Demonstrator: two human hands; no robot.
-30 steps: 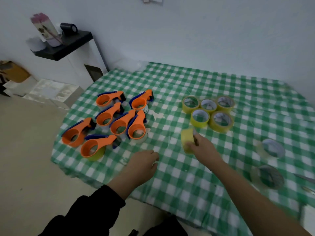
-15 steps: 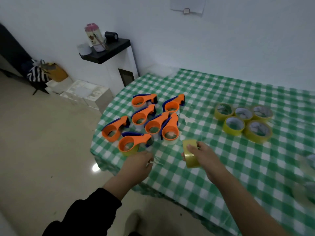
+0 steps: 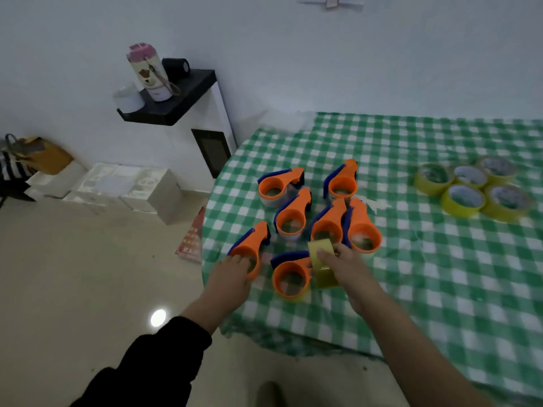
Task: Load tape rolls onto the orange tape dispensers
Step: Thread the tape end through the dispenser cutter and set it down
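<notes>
1. Left hand (image 3: 232, 274) is at the counter's (image 3: 440, 289) near left edge, fingers laid on the ring of an orange dispenser (image 3: 252, 242); I cannot tell whether they curl round it.
2. Right hand (image 3: 343, 268) pinches a yellow tape roll (image 3: 324, 276) held on edge, touching the nearest dispenser (image 3: 293, 265).
3. Five more dispensers (image 3: 293, 212) cluster behind.
4. Five yellow rolls (image 3: 464, 207) lie toward the far right edge.

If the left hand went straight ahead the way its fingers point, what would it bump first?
The leftmost orange tape dispenser. Fingertips of the left hand look to be touching its ring, though depth is unclear.
</notes>
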